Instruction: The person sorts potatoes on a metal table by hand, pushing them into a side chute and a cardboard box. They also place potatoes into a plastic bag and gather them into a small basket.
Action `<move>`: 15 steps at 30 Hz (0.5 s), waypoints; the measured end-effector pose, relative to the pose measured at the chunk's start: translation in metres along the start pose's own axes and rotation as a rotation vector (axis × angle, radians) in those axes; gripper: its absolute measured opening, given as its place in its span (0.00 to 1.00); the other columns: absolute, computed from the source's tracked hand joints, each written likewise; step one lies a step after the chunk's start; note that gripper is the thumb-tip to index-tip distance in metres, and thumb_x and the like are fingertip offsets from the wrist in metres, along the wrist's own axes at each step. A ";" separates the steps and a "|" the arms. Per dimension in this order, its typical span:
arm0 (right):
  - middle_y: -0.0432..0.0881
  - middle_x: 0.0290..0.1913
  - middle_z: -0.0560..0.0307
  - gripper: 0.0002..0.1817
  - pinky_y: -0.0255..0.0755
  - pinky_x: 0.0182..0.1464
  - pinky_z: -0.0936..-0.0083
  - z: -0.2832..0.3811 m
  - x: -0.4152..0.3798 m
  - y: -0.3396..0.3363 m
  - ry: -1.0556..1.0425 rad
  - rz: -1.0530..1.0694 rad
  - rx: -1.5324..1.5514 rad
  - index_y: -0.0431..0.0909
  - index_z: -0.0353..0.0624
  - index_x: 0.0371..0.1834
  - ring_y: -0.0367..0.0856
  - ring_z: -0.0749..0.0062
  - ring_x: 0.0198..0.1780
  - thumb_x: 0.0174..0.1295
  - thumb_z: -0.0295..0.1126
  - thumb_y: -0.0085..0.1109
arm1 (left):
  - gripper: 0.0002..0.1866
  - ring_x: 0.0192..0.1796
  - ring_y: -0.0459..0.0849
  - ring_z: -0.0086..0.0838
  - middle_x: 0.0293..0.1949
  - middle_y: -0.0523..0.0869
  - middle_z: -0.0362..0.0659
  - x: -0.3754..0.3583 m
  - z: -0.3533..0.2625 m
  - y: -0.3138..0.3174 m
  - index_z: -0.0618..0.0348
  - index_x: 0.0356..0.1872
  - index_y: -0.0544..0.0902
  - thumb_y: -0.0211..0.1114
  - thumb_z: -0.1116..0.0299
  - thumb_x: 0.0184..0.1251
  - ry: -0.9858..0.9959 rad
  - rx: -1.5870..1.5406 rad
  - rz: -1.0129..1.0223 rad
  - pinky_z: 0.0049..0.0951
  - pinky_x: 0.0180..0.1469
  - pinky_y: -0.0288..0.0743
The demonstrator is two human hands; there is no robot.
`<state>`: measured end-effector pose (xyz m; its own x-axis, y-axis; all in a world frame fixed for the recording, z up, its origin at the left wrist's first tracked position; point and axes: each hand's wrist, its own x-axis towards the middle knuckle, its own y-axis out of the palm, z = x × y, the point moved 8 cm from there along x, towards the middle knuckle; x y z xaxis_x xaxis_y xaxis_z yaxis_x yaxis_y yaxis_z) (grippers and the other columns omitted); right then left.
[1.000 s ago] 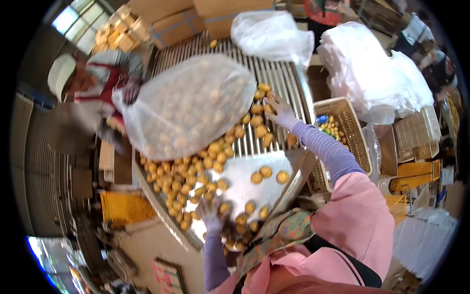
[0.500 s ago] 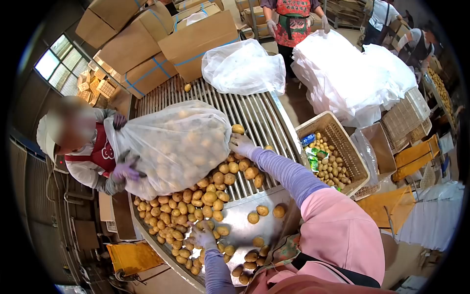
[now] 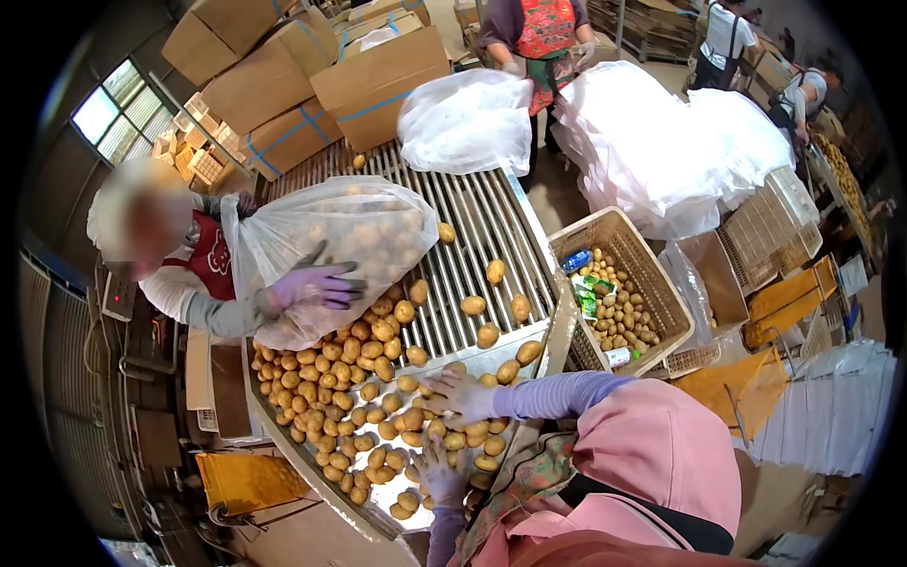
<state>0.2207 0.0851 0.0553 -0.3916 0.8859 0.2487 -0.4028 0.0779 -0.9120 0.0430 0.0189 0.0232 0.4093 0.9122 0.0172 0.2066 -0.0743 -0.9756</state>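
Loose potatoes [image 3: 326, 387] lie spread over the metal table [image 3: 385, 493]. My right hand [image 3: 460, 395], in a pale glove, rests over potatoes near the table's front with its fingers spread. Just below it my left hand [image 3: 439, 472], also gloved, touches potatoes with fingers apart. Neither hand grips anything. A white mesh sack [image 3: 331, 246] full of potatoes lies across the rollers [image 3: 472, 217]. On the left, a co-worker's gloved hand [image 3: 316, 286] presses on the sack.
A plastic crate [image 3: 671, 302] at the right holds small potatoes, wrappers and a can. Stacked white sacks [image 3: 652, 151] stand behind it, near a co-worker in a red apron [image 3: 546, 28]. Cardboard boxes [image 3: 383, 85] and another white sack [image 3: 468, 123] are at the back.
My right hand has moved from the sack's mouth toward me, and potatoes have shifted toward the front. My left hand moved slightly right and nearer. The co-worker's hand slid right along the sack.
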 end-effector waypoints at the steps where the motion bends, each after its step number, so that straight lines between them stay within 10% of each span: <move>1: 0.72 0.75 0.48 0.29 0.56 0.78 0.48 0.011 -0.019 -0.001 -0.080 -0.079 0.092 0.76 0.62 0.72 0.71 0.50 0.73 0.72 0.58 0.52 | 0.39 0.77 0.58 0.74 0.78 0.68 0.55 -0.020 0.009 -0.003 0.46 0.76 0.75 0.61 0.37 0.69 -0.045 0.056 0.015 0.70 0.79 0.44; 15: 0.80 0.65 0.52 0.21 0.66 0.72 0.53 0.026 -0.106 -0.020 -0.107 -0.003 0.185 0.82 0.53 0.64 0.77 0.53 0.68 0.75 0.48 0.55 | 0.38 0.81 0.57 0.65 0.80 0.60 0.65 -0.082 0.025 0.006 0.55 0.79 0.68 0.59 0.46 0.75 -0.263 -0.016 -0.149 0.66 0.81 0.43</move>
<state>0.2490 -0.0222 0.0556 -0.4717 0.8314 0.2936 -0.5455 -0.0136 -0.8380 -0.0116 -0.0464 0.0102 0.1299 0.9864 0.1007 0.2618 0.0639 -0.9630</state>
